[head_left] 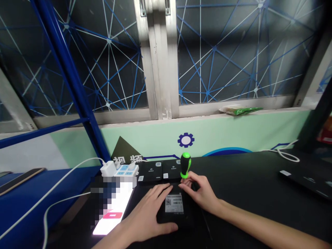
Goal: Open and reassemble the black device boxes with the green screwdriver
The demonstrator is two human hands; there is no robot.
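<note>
A screwdriver [185,164] with a bright green and black handle stands nearly upright at the far right part of a flat black box [168,218]. My right hand [202,190] pinches it low down, just under the handle; its tip is hidden by the fingers. The box lies in front of me with a white printed label [174,204] facing up. My left hand [146,216] rests on the box's left side, thumb stretched along the near edge and fingers reaching toward the far edge.
Two similar black boxes [150,172] lie behind, against the wall. Left are a lit phone screen [114,207], a white power strip [127,170] and charging cables. Another black device [306,183] lies far right near a white cable [287,157]. A blue post [77,90] rises at left.
</note>
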